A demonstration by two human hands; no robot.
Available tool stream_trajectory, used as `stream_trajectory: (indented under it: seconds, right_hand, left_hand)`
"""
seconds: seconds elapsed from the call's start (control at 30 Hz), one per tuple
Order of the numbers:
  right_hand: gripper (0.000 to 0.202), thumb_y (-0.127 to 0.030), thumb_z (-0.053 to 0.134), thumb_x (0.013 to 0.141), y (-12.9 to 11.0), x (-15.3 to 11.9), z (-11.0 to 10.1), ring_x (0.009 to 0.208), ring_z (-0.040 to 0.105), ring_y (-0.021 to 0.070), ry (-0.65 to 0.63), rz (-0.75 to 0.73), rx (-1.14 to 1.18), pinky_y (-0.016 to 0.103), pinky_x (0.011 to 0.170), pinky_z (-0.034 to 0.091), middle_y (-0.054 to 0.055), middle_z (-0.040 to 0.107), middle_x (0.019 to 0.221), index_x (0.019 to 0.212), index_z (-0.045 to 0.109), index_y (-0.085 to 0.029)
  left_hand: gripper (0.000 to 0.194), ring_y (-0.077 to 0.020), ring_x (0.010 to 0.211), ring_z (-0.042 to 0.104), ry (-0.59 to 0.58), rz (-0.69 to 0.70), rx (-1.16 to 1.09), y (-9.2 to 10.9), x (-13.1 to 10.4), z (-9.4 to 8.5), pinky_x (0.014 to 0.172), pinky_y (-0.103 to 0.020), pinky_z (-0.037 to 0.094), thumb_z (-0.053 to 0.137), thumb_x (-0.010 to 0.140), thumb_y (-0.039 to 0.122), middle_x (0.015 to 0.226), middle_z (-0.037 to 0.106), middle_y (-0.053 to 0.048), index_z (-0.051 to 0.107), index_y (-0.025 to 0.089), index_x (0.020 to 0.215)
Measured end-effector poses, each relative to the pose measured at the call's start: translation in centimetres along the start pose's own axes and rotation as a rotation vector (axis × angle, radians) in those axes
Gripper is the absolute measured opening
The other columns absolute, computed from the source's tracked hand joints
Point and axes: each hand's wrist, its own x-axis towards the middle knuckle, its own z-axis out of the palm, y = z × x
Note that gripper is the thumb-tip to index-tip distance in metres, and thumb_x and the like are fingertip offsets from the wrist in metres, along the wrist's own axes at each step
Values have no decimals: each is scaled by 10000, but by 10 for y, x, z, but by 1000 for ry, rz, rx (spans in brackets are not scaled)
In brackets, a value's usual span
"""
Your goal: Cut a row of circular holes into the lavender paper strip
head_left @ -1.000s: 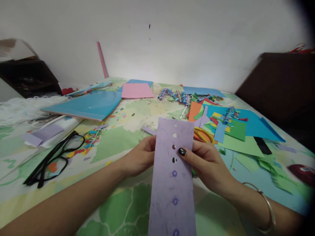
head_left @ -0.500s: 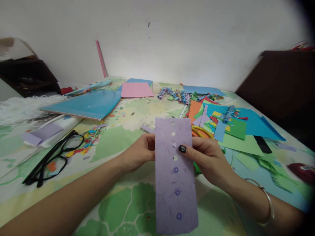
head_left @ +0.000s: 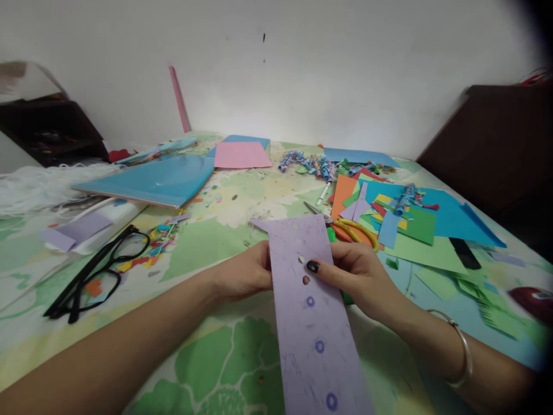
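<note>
A long purple paper strip (head_left: 302,323) stands tilted in front of me, with punched holes in its upper part and drawn blue-purple rings lower down. My left hand (head_left: 248,271) is closed at the strip's left edge, its fingertips partly hidden behind the paper. On the right side, my right hand (head_left: 363,276) pinches the strip, the dark-nailed thumb on its front beside a hole. Part of a green object (head_left: 331,234) shows behind the strip near my right hand. Scissors with yellow-orange handles (head_left: 356,230) lie just beyond that hand.
Black glasses (head_left: 95,276) and paper scraps lie at the left, near a blue folder (head_left: 151,180) and white yarn (head_left: 43,187). Coloured papers (head_left: 415,225), a black object (head_left: 464,253) and curled paper pieces (head_left: 306,164) are at the right and back. A white wall stands behind.
The strip's top has tipped lower and away, and its bottom reaches nearer to me. The scissors behind it now show more. Both hands keep their hold, with the right thumb slightly further left.
</note>
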Motion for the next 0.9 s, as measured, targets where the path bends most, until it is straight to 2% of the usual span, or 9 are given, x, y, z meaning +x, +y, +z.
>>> stream_trajectory:
  seconds: [0.23, 0.4, 0.57, 0.7, 0.9]
  right_hand:
    - [168, -308, 674, 789, 1, -2, 3, 547, 586, 68, -9, -56, -104, 150, 456, 463, 18, 675, 703, 797, 705, -143]
    - [173, -309, 701, 761, 2, -2, 3, 573, 601, 85, 0, -85, -125, 163, 469, 475, 24, 679, 711, 809, 722, -144]
    - [182, -309, 661, 806, 3, -1, -1, 606, 603, 79, -51, -113, -184, 150, 497, 472, 29, 687, 738, 855, 728, -146]
    - [204, -323, 647, 814, 4, -2, -1, 613, 589, 92, -42, -158, -285, 166, 493, 456, 36, 672, 717, 816, 721, -133]
    - [236, -342, 618, 835, 4, -2, -2, 612, 568, 92, -42, -179, -329, 179, 500, 442, 41, 658, 726, 822, 704, -123]
  left_hand:
    - [195, -172, 801, 676, -32, -26, -42, -4, -1, -1, 730, -284, 562, 706, 727, 120, 906, 717, -63, 707, 164, 917]
    - [208, -193, 808, 679, -33, -68, -77, -10, -1, -3, 731, -315, 562, 704, 721, 118, 914, 717, -78, 702, 158, 925]
    - [211, -194, 812, 675, -36, -112, -94, -14, -1, -4, 743, -329, 551, 686, 733, 120, 945, 713, -81, 695, 156, 940]
    - [201, -184, 807, 666, -35, -131, -103, -14, 0, -3, 753, -321, 535, 669, 759, 138, 943, 710, -78, 696, 161, 957]
    - [208, -171, 805, 658, -13, -142, -120, -14, 0, -4, 754, -303, 528, 709, 720, 126, 925, 712, -61, 707, 164, 925]
